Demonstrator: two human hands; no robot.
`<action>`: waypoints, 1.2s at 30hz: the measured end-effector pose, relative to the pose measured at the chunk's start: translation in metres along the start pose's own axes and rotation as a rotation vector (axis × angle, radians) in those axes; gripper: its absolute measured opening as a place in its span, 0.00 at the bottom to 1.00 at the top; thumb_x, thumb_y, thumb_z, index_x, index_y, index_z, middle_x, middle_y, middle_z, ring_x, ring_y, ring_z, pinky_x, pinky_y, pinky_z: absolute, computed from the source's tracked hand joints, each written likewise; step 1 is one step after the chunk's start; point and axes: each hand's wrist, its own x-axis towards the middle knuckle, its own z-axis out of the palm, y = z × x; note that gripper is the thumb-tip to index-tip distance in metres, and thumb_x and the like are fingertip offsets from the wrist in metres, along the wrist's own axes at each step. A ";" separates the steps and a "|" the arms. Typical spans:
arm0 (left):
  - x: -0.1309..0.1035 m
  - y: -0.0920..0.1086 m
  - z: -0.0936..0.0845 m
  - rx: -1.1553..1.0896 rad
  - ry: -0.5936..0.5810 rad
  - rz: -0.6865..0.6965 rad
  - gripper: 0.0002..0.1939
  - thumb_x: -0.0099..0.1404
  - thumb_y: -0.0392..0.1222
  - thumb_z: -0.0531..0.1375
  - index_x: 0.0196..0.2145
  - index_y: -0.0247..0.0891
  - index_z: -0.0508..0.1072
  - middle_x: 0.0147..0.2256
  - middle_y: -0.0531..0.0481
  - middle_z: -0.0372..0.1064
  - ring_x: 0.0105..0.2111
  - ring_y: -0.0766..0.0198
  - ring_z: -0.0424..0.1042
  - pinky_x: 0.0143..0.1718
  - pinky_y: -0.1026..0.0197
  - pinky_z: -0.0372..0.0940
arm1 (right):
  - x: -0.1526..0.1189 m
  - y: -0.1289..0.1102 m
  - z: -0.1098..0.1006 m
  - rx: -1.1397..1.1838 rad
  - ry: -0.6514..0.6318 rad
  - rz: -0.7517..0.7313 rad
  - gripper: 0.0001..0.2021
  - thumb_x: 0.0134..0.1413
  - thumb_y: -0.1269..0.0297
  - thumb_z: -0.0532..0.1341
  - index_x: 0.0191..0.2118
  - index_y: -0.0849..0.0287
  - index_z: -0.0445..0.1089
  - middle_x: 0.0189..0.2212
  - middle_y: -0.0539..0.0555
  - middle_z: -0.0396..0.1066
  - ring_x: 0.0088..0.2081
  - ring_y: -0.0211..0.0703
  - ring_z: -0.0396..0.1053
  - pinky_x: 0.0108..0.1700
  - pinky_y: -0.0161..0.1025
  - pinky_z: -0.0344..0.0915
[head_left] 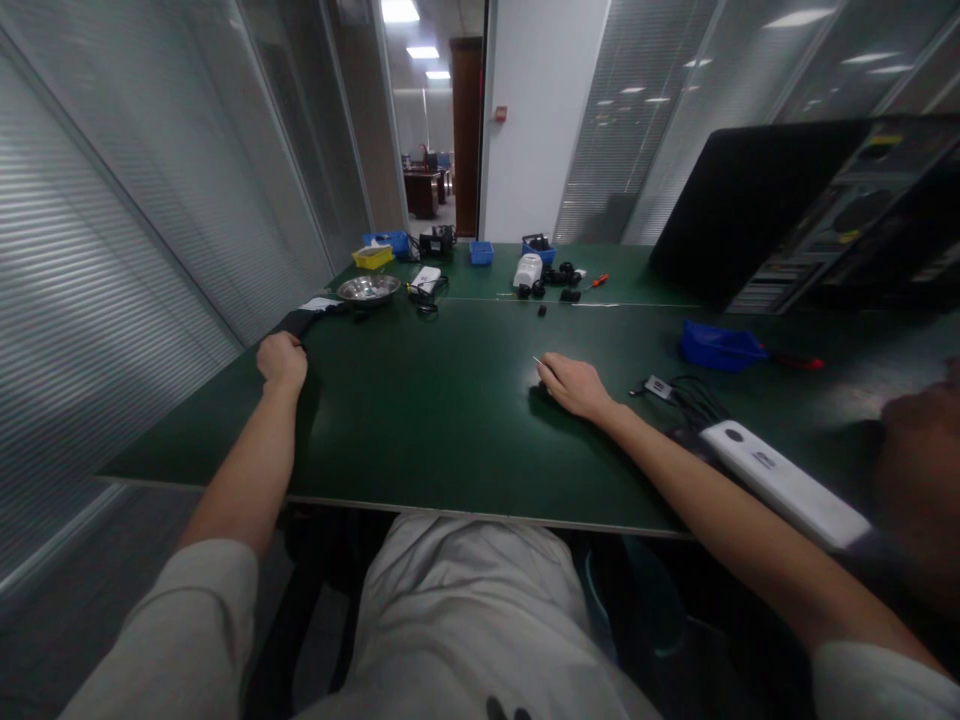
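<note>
My left hand [282, 362] is closed in a fist near the table's left edge. It lies against a flat black item [300, 322], and what its fingers hold is hidden. Over the middle of the green table [420, 400], my right hand [571, 383] is closed, with a thin pale rod [536, 359] sticking out past the fingertips. Something dark shows under that hand, too unclear to name. Farther back lie a small black piece [542, 311] and a shiny metal bowl [368, 290].
A blue tray [721, 346] and a white power strip [784, 480] with black cables lie right of my right arm. A computer case [795, 215] stands back right. A blurred hand of another person [926, 450] is at the right edge. An orange-handled screwdriver [599, 281] lies behind.
</note>
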 end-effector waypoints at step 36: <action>-0.188 0.179 0.018 -0.693 -0.744 1.108 0.15 0.69 0.47 0.64 0.49 0.36 0.79 0.36 0.46 0.72 0.32 0.64 0.68 0.35 0.63 0.63 | -0.016 -0.072 -0.009 0.135 -0.114 -0.309 0.11 0.70 0.57 0.55 0.44 0.55 0.72 0.39 0.52 0.73 0.34 0.39 0.68 0.34 0.37 0.53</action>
